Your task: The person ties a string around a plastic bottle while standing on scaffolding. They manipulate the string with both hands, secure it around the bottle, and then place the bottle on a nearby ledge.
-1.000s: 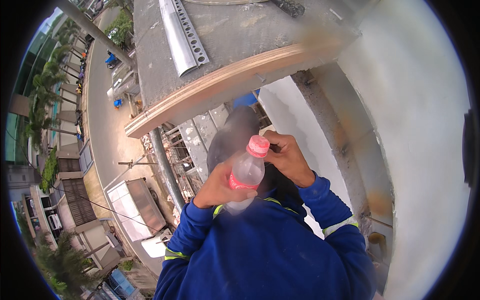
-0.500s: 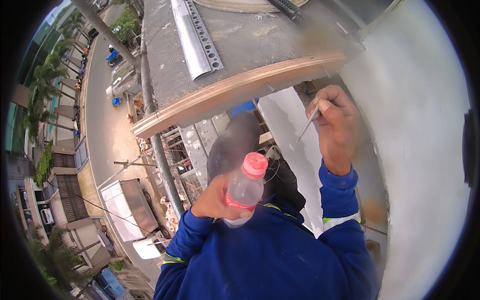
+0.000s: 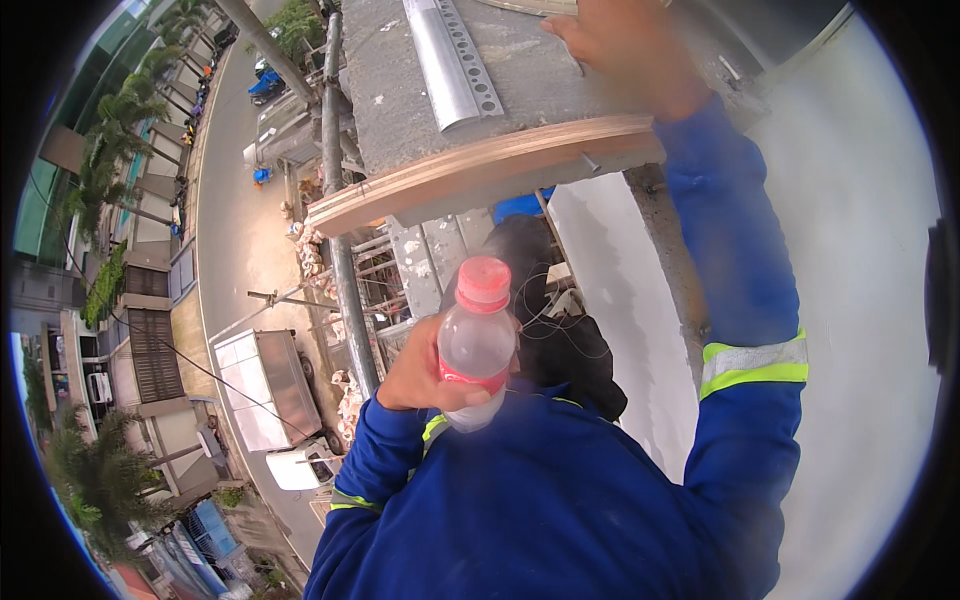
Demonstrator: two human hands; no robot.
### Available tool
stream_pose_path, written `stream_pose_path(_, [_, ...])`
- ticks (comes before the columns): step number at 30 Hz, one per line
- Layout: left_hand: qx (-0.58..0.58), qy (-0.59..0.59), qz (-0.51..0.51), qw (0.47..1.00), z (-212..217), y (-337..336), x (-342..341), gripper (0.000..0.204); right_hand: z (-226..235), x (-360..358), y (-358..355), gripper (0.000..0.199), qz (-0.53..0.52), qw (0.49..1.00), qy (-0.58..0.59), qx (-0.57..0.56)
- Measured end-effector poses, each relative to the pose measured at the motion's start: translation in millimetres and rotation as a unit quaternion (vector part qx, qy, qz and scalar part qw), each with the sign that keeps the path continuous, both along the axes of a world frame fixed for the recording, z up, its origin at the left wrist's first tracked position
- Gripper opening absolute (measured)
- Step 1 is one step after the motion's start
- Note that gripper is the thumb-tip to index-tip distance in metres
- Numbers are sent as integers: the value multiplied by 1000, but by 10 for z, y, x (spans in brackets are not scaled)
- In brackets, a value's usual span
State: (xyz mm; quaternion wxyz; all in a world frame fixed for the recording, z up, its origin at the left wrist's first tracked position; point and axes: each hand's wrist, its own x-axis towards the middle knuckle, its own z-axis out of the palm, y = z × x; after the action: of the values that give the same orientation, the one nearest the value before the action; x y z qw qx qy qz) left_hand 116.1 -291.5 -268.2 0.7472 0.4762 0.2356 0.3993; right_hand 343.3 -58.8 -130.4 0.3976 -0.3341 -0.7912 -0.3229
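Observation:
My left hand [image 3: 425,370] is wrapped round a clear plastic bottle [image 3: 475,340] with a red cap and a red label, held upright in front of my chest. Whitish contents show in its lower part. My right hand [image 3: 635,50] is stretched forward over the grey concrete ledge [image 3: 550,75], blurred by motion. Its fingers look bent together, with the tip of a thin rod [image 3: 579,68] just below them; most of the rod is hidden. A perforated metal strip [image 3: 450,65] lies on the ledge to the left of this hand.
A wooden board [image 3: 480,165] edges the ledge, with a nail [image 3: 591,161] sticking out. To the right rises a pale wall [image 3: 850,300]. A metal scaffold pipe [image 3: 350,300] stands on the left; far below are a road [image 3: 235,200] and a truck [image 3: 265,390].
My right hand has moved forward and up, from beside the board to over the ledge, with its arm extended. The bottle has shifted slightly left, still in my left hand.

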Motion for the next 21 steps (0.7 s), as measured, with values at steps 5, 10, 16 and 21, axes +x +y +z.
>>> stream_pose_path(5, [14,16,30,999,39,25,-67,75,-4,122,-1418,30,180,827,90,-525])
stream_pose_path(10, [38,65,29,997,67,58,-43,67,-568,1,-1833,26,219,752,61,-619])
stream_pose_path(16, [-73,54,108,990,-191,29,-49,62,-1060,477,-2030,17,80,748,232,-616])
stream_pose_path(21, [-165,161,204,952,-540,17,-253,45,-1164,999,-2114,39,-218,833,251,-442])
